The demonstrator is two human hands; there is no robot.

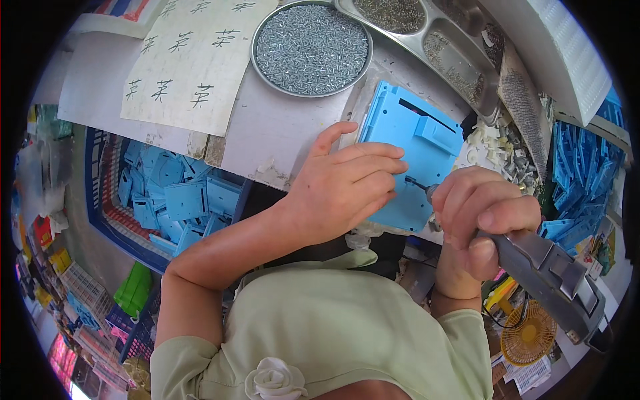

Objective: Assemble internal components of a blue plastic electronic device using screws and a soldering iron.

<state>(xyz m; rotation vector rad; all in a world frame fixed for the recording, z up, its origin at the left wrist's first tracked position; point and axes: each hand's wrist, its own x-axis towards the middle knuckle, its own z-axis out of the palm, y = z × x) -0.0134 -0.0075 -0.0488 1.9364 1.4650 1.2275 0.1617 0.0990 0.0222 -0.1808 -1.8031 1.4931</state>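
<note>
A light-blue plastic housing (421,150) with a slot and a raised block lies on the worktable in front of me. My left hand (348,179) rests across its left side, fingers stretched out and lying on the plastic. In my right hand (481,212) is a dark grey electric screwdriver (543,270), its body slanting down to the right. The thin dark bit (417,182) points left at the housing's face, close to my left fingertips. Whether the bit sits in a screw is too small to tell.
Beyond the housing stand a round metal bowl (258,68) of small silver metal pieces and a steel compartment tray (417,45) of tiny parts. Blue plastic parts fill a basket (95,200) at left; more blue parts (580,180) are piled right. Paper (190,63) covers the table's far left.
</note>
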